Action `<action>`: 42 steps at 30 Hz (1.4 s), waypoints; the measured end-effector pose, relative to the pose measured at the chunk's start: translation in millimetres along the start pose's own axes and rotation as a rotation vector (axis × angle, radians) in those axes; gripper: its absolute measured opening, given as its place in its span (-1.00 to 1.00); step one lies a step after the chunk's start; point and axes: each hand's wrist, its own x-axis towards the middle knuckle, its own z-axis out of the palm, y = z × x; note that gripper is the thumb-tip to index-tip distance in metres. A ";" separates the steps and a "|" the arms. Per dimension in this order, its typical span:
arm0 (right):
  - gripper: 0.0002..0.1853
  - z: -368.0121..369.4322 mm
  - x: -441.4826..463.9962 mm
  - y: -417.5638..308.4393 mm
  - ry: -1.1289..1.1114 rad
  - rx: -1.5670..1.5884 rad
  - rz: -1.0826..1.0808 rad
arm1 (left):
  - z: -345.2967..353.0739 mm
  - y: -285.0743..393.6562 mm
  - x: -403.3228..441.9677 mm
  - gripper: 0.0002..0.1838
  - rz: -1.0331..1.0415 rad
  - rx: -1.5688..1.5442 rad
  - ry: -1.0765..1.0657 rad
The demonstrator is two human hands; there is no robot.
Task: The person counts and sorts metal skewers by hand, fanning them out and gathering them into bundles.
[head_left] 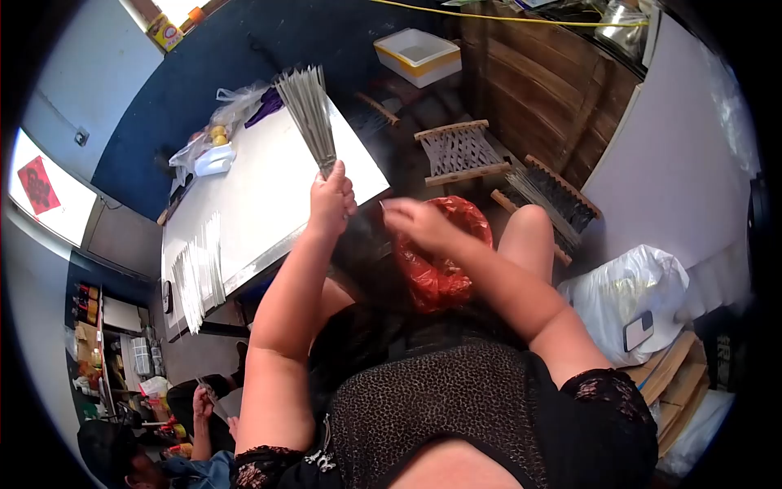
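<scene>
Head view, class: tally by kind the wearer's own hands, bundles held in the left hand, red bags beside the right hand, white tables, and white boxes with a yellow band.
Left hand and right hand: 2
Held bundle: 1
Red bag: 1
White table: 1
Yellow-banded box: 1
Total: 6

Wht tbl (277, 175) nr dk-blue wall (220, 53), brn wood panelling (558, 85) rt.

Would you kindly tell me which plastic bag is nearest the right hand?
It is the red bag, just beside the right hand; the big white bag is farther right, and the see-through bagging lies on the table.
</scene>
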 end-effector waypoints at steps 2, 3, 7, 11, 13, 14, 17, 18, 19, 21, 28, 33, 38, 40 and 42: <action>-0.43 -7.3 14.5 -16.5 -0.009 0.108 0.063 | 19.1 -13.0 -9.5 -0.75 0.081 0.000 -0.032; -0.32 9.6 62.8 -18.8 0.016 0.202 0.007 | 1.4 -3.6 10.7 -0.75 0.173 0.061 -0.080; -0.27 21.5 113.3 -67.1 -0.061 0.543 -0.038 | 3.5 -14.2 21.1 -0.77 0.292 0.159 -0.066; -0.66 53.3 127.4 -69.4 0.128 0.277 -0.031 | -17.3 -25.7 48.4 -0.68 0.581 0.471 -0.031; -0.75 70.1 125.7 -66.9 0.248 0.094 -0.166 | -26.5 -30.7 59.6 -0.67 0.597 0.498 -0.014; -0.80 74.9 126.5 -59.6 0.257 0.080 -0.221 | -30.4 -34.3 64.7 -0.67 0.601 0.503 -0.006; -0.81 80.6 134.1 -41.1 0.264 0.015 -0.145 | -38.6 -50.3 76.2 -0.65 0.609 0.515 0.021; -0.81 82.1 136.2 -32.1 0.285 0.051 -0.145 | -41.6 -55.8 80.0 -0.64 0.608 0.513 0.028; -0.81 80.1 138.8 -27.4 0.235 0.123 -0.085 | -50.5 -69.4 92.0 -0.63 0.584 0.460 0.028; -0.84 76.6 142.2 -25.7 0.078 0.481 0.120 | -68.1 -96.1 115.6 -0.61 0.519 0.249 0.002; -0.84 91.4 132.9 -23.7 0.136 0.264 -0.106 | -43.9 -52.6 70.7 -0.65 0.603 0.571 0.084; -0.83 69.2 122.4 -43.3 0.111 0.237 -0.031 | -25.4 -55.3 49.0 -0.54 0.614 0.738 0.094; -0.68 14.6 93.1 -56.2 -0.193 0.304 0.140 | 15.8 -43.7 -3.2 -0.76 0.356 0.415 0.035; -0.56 -11.0 83.1 -50.5 -0.370 0.433 0.157 | 28.3 -34.2 -23.0 -0.83 -0.021 0.229 -0.104; -0.62 -29.9 71.1 -37.4 -0.510 0.691 0.298 | 48.3 -21.8 -44.9 -0.85 -0.274 0.083 -0.208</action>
